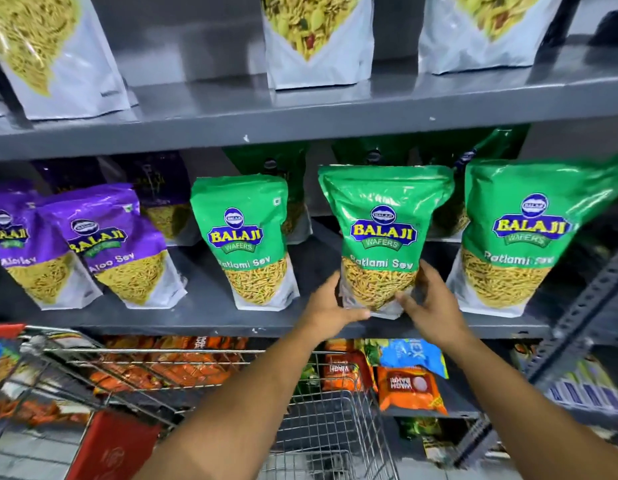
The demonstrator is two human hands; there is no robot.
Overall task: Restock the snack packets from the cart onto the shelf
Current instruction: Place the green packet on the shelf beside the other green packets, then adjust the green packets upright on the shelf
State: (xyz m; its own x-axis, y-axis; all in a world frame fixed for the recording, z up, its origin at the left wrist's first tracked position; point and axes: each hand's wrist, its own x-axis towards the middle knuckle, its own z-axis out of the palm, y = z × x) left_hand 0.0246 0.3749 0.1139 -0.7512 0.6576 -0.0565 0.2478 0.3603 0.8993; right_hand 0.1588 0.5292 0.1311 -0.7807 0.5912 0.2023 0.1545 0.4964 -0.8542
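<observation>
Both hands grip the base of a green Ratlami Sev packet [383,237] standing upright on the grey shelf [203,317]: the left hand [330,306] has its fingers wrapped around the lower left corner, the right hand [430,299] has its fingers closed on the lower right. The packet stands between two matching green packets [246,237] [518,237], with purple Aloo Sev packets [117,247] farther left. A wire cart [321,427] sits below.

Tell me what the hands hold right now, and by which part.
Both hold the middle green snack packet by its bottom corners: left hand at the lower left, right hand at the lower right.
</observation>
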